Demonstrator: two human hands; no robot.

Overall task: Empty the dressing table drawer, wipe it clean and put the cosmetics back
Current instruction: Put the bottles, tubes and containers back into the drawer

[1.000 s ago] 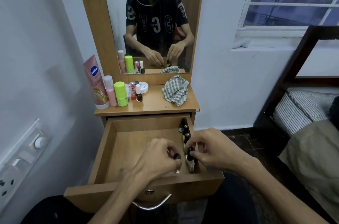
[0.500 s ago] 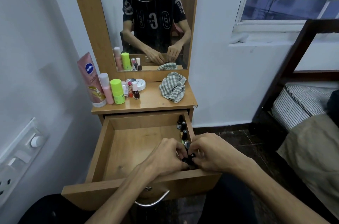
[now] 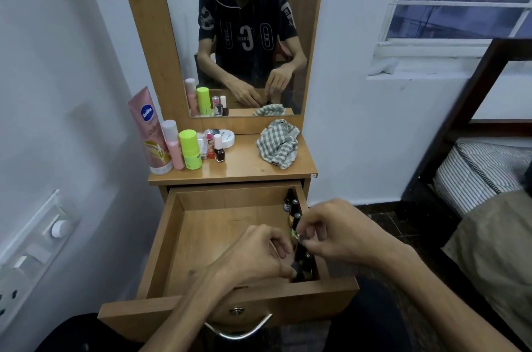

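1. The step in hand looks like the last one, putting the cosmetics back: the drawer (image 3: 230, 239) stands pulled out, its floor bare apart from a row of small dark bottles (image 3: 293, 213) along its right wall, and the checked cloth (image 3: 277, 143) lies crumpled on the table top (image 3: 241, 170), well beyond both hands.
2. Far to the left of the hands, on that top, several cosmetics wait: a pink Vaseline tube (image 3: 149, 130), a pink bottle (image 3: 172, 144), a green bottle (image 3: 190, 148) and a nail polish bottle (image 3: 219, 148).
3. The left hand (image 3: 253, 258) has its fingers curled, the tips pinching a small dark bottle (image 3: 296, 266) at the near right corner of the drawer.
4. The right hand (image 3: 335, 232), just right of it, pinches another small item (image 3: 299, 232) between thumb and fingertips, above the row; what it is I cannot tell.
5. Next, I judge, each hand must set its piece upright in line against the right wall without knocking its neighbours, then reach up left for the items on the top.
6. Against 0.5 s ago, the 2 hands, then pressed together over 1 dark bottle, are now apart: the right has risen, the left has dropped toward the drawer front.
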